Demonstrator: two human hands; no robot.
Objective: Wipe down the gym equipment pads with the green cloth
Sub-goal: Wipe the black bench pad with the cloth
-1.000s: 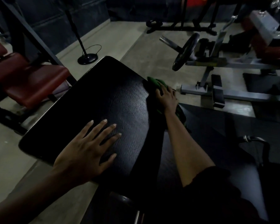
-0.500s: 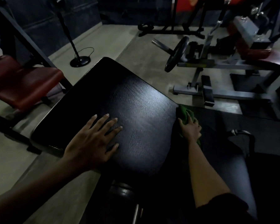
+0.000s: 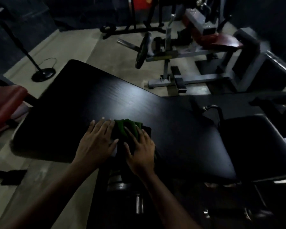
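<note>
- green cloth (image 3: 127, 129) bunched at frame centre, on the bench's black pad (image 3: 106, 96), near edge
- right hand (image 3: 141, 151) flat on it, grip apart, pressing, not clutching
- left hand (image 3: 97, 142) just left of it, grip apart, palm on pad
- likely mid-wipe; coverage unreadable; red pad (image 3: 5, 103) at left edge probably not yet done
</note>
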